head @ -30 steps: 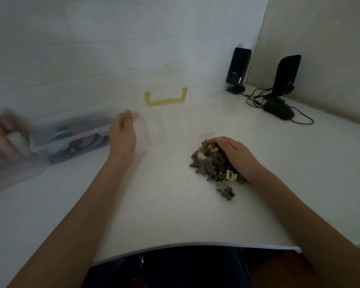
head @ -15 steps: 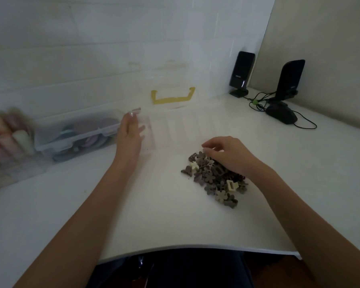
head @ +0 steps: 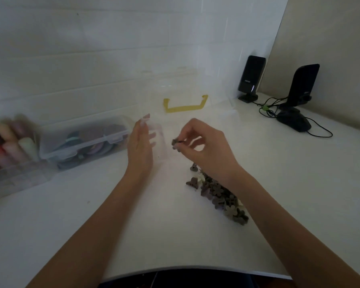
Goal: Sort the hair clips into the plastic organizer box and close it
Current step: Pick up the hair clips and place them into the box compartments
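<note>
Right hand (head: 204,146), raised above the table (head: 154,225), pinches a small dark hair clip (head: 176,143) between thumb and fingertips. Left hand (head: 140,148), fingers loosely extended and together, rests against the left wall of the clear plastic organizer box (head: 160,142); the box stands open, its yellow handle (head: 185,104) at the far side. The held clip lies over the box's near left portion; the compartment cannot be told. Pile of hair clips (head: 218,196), mostly brown with a few pale ones, lies on the table near and right of the box, partly under the right wrist. Left: a closed clear case (head: 83,142) holding round coloured items. Far right: two black speakers (head: 252,77) and a mouse (head: 293,121).
</note>
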